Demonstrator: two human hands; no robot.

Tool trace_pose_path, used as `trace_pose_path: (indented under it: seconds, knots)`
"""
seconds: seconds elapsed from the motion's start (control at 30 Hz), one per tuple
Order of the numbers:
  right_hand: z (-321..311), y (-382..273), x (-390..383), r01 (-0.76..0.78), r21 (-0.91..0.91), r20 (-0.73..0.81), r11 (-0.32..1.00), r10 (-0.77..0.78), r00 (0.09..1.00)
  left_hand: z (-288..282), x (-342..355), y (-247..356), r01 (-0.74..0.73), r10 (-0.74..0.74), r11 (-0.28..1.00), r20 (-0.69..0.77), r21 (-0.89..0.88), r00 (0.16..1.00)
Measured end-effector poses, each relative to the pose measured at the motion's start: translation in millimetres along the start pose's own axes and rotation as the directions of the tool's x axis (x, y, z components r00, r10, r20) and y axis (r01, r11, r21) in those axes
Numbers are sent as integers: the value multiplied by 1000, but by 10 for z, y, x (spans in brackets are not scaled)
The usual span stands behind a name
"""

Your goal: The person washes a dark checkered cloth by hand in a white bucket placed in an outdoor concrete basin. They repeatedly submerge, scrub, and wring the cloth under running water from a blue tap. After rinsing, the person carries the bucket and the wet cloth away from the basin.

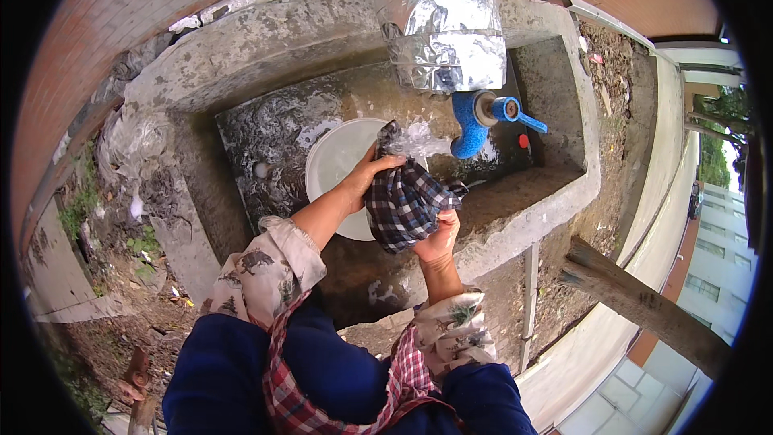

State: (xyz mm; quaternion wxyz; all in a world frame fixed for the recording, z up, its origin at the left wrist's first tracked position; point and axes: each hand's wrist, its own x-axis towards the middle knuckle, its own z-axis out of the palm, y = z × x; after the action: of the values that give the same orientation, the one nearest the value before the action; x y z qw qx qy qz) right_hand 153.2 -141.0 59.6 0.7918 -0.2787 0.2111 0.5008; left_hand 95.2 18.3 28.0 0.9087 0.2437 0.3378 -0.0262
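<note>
A dark plaid cloth is bunched between my two hands, over a white basin of water. My left hand grips its upper part, close to where water runs out below the blue tap. My right hand holds the cloth's lower right side, its fingers curled around it. The basin sits in a wet concrete sink, partly hidden behind the cloth and hands.
A foil-wrapped column stands over the tap. A small red cap lies in the sink's right part. A wooden beam juts out at lower right. A brick wall rises at the upper left.
</note>
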Motion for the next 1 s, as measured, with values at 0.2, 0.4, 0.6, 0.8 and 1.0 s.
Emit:
trace_pose_path:
  seconds: [0.2,0.4,0.6,0.8,1.0]
  knots:
    - [-78,-123,-37,-8,-295,-185,955,-49,981,80,-217,-134,-287,303,952,-188,109,934]
    - [79,-46,205,153,-529,168,835,-73,983,609,-731,-202,-520,588,437,205,734,783]
    - [193,261,322,72,-370,-255,926,-176,951,35,-148,114,-199,576,527,-175,826,799]
    - [-4,31,554,146,-481,-72,864,-205,976,278,-262,-230,-452,721,480,-45,752,691]
    - [484,91,500,92,-392,-263,915,-207,942,-62,91,-221,-427,682,681,-303,595,666]
